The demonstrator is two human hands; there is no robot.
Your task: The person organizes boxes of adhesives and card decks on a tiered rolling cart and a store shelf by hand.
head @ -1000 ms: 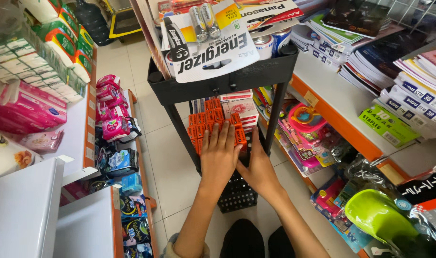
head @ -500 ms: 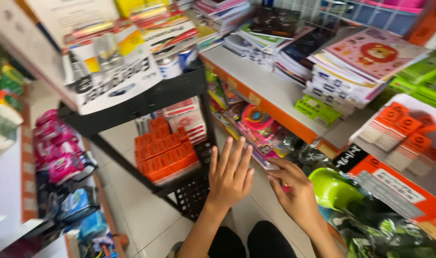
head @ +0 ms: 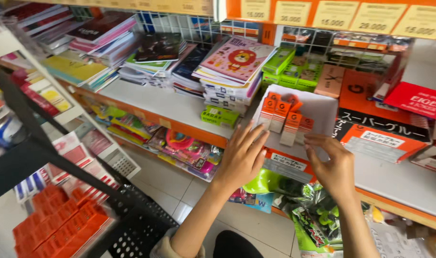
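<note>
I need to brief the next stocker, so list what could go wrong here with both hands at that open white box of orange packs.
1. The white display box sits close to the shelf edge; a push from the left hand or right hand might tip it off.
2. The small orange packs stand loosely upright; a careless grip could topple their neighbours.
3. The stacked notebooks sit close beside the box and may slide if nudged.

The open display box (head: 318, 112) is sitting on the shelf (head: 160, 102), with small carded packs (head: 285, 117) standing inside it. The left hand (head: 242, 160) is lying at its left front, the right hand (head: 335, 167) just right. Stacked notebooks (head: 232, 67) are lying behind-left, and the rack (head: 31, 157) is standing far left.
</note>
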